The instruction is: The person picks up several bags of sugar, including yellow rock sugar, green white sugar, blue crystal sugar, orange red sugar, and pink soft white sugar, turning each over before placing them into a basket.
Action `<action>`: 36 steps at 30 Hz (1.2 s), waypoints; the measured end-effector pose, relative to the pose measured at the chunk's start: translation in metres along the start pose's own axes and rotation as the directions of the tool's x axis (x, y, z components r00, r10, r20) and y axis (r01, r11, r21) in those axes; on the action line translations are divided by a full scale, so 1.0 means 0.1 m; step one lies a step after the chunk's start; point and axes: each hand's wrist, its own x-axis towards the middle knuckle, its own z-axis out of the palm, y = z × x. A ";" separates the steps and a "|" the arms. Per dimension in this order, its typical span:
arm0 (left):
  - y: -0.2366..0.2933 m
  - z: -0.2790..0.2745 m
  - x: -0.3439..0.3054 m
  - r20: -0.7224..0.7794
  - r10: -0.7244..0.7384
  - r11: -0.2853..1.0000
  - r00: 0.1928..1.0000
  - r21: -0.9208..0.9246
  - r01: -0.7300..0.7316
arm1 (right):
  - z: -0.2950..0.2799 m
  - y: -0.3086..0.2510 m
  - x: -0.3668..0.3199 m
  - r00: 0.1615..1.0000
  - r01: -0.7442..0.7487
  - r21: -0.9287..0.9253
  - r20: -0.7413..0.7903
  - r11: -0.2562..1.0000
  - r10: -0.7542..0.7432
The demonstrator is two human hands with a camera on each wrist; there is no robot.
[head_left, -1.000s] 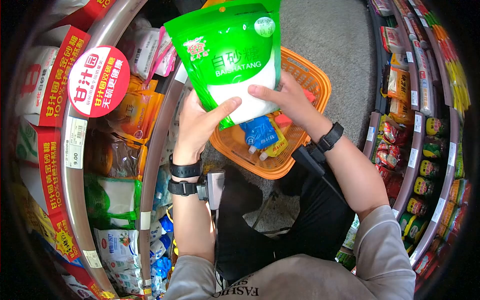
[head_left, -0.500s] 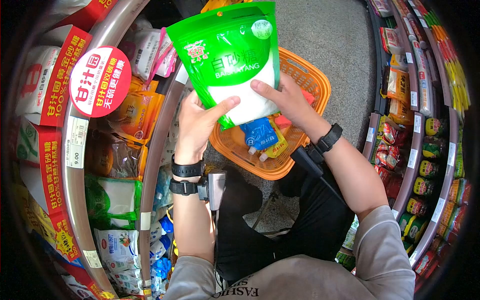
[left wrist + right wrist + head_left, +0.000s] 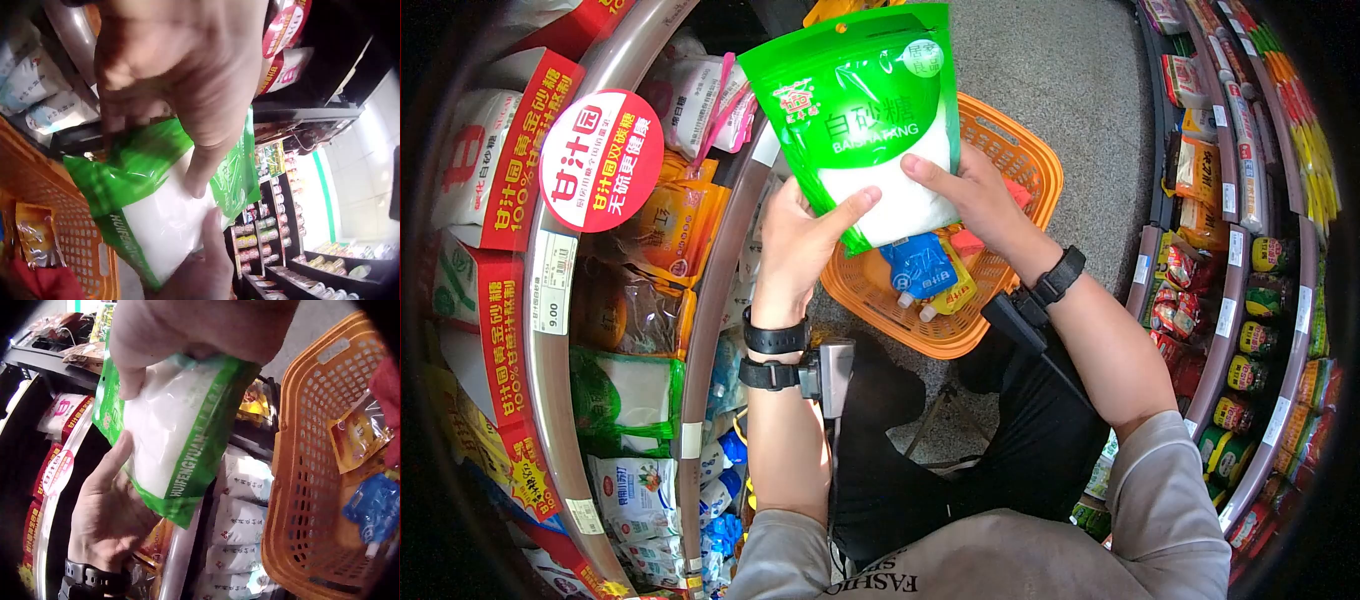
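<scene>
Up in front of me is a green and white bag of white sugar [image 3: 880,95], held upright with its printed front facing me. My left hand [image 3: 795,235] grips its lower left side, thumb across the white front. On the lower right side my right hand [image 3: 990,205] grips it too, its thumb pressed on the front and its fingers mostly hidden behind. In the right wrist view the bag's bottom [image 3: 184,506] bulges below both hands. Under the bag stands an orange basket [image 3: 945,347] holding a blue pouch [image 3: 920,268] and a yellow pouch [image 3: 953,295].
Close on the left, a shelf holds bagged sugars, a round red-and-white sign [image 3: 600,160] and a price tag [image 3: 552,285]. Another shelf, with jars [image 3: 1250,340] and packets, lines the right. Grey floor [image 3: 1090,110] runs between them.
The bag's top has shifted slightly, its left corner moving a little right and down. Both hands keep the same hold, and the basket has not moved.
</scene>
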 end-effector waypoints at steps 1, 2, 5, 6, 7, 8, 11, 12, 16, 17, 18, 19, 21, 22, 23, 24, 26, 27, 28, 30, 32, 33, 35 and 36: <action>0.00 0.01 0.01 -0.019 0.007 1.000 1.000 0.024 -0.006 | -0.01 0.00 0.01 1.000 -0.003 -0.010 -0.009 1.000 0.003; -0.04 0.02 0.01 -0.085 0.060 0.992 0.995 0.120 -0.049 | -0.01 0.00 0.01 1.000 -0.006 -0.020 -0.017 1.000 0.006; -0.13 0.01 0.01 -0.210 0.213 0.879 0.954 0.468 -0.093 | -0.02 -0.01 0.01 0.998 0.014 -0.091 -0.060 0.996 -0.019; -0.09 0.00 -0.01 -0.217 0.246 0.791 0.945 0.608 -0.066 | -0.01 0.00 0.02 0.999 0.004 -0.102 -0.049 0.995 -0.009; -0.05 -0.01 -0.01 -0.217 0.278 0.682 0.936 0.731 -0.033 | -0.02 0.03 0.02 0.999 -0.005 -0.113 -0.039 0.994 0.001; 0.02 -0.03 -0.01 -0.111 0.187 0.714 0.976 0.698 -0.058 | -0.02 0.06 0.02 0.999 -0.015 -0.125 -0.031 0.992 0.011; -0.10 0.05 0.00 -0.031 0.070 0.879 0.997 0.475 -0.047 | 0.01 0.13 0.03 0.999 0.030 -0.141 -0.026 0.990 -0.034; -0.15 0.07 -0.01 0.010 0.024 0.950 1.000 0.310 -0.026 | 0.00 0.19 0.03 0.998 0.061 -0.244 -0.018 0.968 -0.067; -0.11 0.12 -0.02 0.099 -0.137 0.988 0.986 -0.060 0.143 | 0.00 0.23 0.02 0.996 0.085 -0.469 0.057 0.879 -0.066; -0.11 0.11 -0.03 0.101 -0.112 0.990 0.989 -0.074 0.120 | 0.01 0.18 0.01 0.997 0.064 -0.488 0.075 0.870 -0.031; -0.12 0.11 -0.03 0.102 -0.086 0.991 0.991 -0.089 0.095 | 0.02 0.14 -0.02 0.991 0.036 -0.435 0.132 0.899 0.024; -0.12 0.10 -0.03 0.102 -0.061 0.992 0.993 -0.103 0.071 | 0.03 0.10 -0.07 0.979 0.004 -0.382 0.191 0.924 0.075; -0.13 0.06 0.00 0.116 -0.056 0.997 0.992 -0.045 0.061 | 0.05 0.11 -0.08 0.954 0.004 -0.266 0.291 0.964 0.076; -0.13 0.04 0.01 0.123 -0.056 0.998 0.991 -0.015 0.059 | 0.07 0.16 -0.08 0.945 0.039 -0.199 0.326 0.979 0.029; -0.13 0.02 0.01 0.106 -0.085 0.995 0.991 -0.052 0.091 | 0.09 0.19 -0.08 0.934 0.072 -0.130 0.357 0.989 -0.021; -0.11 0.00 0.01 0.091 -0.115 0.989 0.989 -0.088 0.122 | 0.09 0.16 -0.07 0.936 0.083 -0.142 0.351 0.986 -0.028; -0.04 0.01 -0.02 0.057 -0.138 0.978 0.989 -0.149 0.145 | 0.08 0.07 -0.04 0.940 0.109 -0.169 0.339 0.980 -0.046; -0.04 0.00 -0.01 0.070 -0.131 0.953 0.989 -0.265 0.145 | 0.06 0.07 -0.03 0.956 0.131 -0.231 0.287 0.964 -0.061; -0.05 0.00 0.00 0.083 -0.123 0.915 0.989 -0.377 0.146 | 0.03 0.07 -0.01 0.969 0.149 -0.294 0.233 0.944 -0.080; 0.01 0.04 -0.01 0.115 -0.088 0.839 0.989 -0.527 0.136 | 0.00 0.14 0.04 0.985 0.166 -0.273 0.087 0.948 -0.147; 0.03 0.05 -0.01 0.125 -0.049 0.804 0.991 -0.584 0.114 | -0.03 0.19 0.06 0.985 0.147 -0.217 -0.062 0.965 -0.163; 0.03 0.04 -0.01 0.128 -0.030 0.785 0.991 -0.611 0.103 | -0.04 0.20 0.08 0.977 0.140 -0.188 -0.136 0.972 -0.167; 0.04 0.04 -0.01 0.126 -0.015 0.762 0.992 -0.641 0.093 | -0.07 0.21 0.09 0.985 0.114 -0.142 -0.116 0.983 -0.131; 0.04 0.04 -0.01 0.114 -0.007 0.751 0.993 -0.655 0.081 | -0.06 0.14 0.08 0.993 0.082 -0.117 -0.074 0.990 -0.091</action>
